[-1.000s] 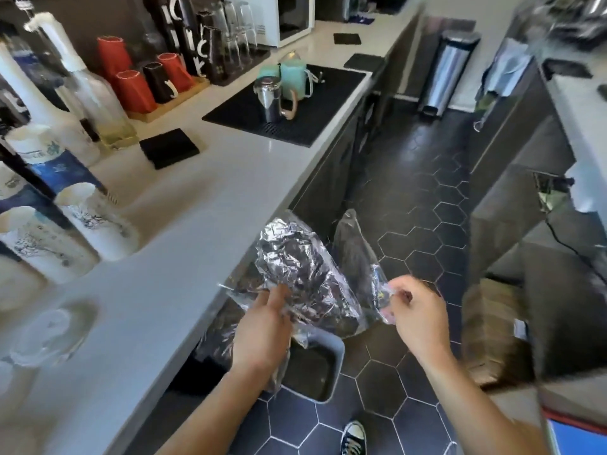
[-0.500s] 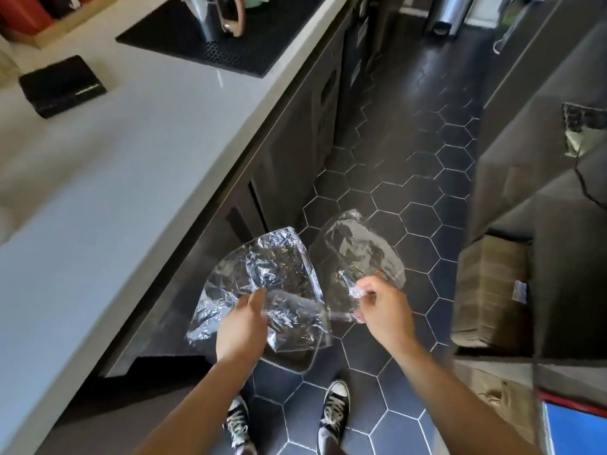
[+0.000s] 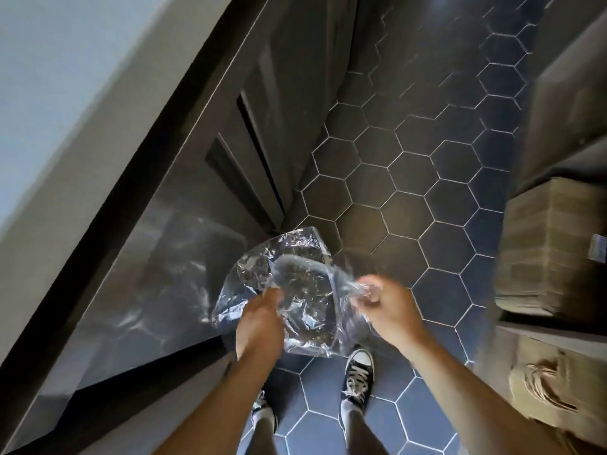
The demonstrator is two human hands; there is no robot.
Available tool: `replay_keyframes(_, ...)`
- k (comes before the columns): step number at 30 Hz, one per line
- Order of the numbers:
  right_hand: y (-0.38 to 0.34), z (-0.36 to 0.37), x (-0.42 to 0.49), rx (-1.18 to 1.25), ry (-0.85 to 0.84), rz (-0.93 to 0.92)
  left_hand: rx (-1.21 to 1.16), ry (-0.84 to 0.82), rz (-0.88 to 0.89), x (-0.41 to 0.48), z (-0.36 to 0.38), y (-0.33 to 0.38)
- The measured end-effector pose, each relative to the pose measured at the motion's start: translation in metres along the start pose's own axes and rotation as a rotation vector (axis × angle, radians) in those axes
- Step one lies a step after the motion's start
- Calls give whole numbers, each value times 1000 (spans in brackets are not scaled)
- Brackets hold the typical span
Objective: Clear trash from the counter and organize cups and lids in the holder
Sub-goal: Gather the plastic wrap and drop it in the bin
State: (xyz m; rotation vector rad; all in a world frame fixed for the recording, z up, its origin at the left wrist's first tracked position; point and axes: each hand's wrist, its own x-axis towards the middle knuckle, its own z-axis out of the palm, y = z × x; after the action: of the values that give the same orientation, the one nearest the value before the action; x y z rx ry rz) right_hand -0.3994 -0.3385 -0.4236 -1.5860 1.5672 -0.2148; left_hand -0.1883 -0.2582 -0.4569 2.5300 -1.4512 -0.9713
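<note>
Trash-clearing step: the crumpled clear plastic wrapper (image 3: pixel 289 257) is off the counter (image 3: pixel 49 93), above the tiled floor (image 3: pixel 410 192), with the left hand (image 3: pixel 259 323) gripping its near edge and the right hand (image 3: pixel 382 307) pinching a twisted corner; the next move probably requires release into a bin.

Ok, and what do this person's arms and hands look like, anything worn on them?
The left forearm and right forearm are bare as far as the frame shows, with no sleeves. The left hand and right hand have no gloves, and no watch, bracelet or ring shows. Below them are black canvas sneakers with white laces.
</note>
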Motion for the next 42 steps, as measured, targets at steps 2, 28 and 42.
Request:
replay_keyframes(2, 11, 15, 14, -8, 30, -19, 6, -4, 34, 16, 14, -5)
replay_keyframes(28, 169, 298, 157, -154, -248, 215, 469, -202, 230, 167, 232, -123)
replay_keyframes(42, 191, 368, 193, -199, -599, 223, 388, -240, 336, 200, 256, -127)
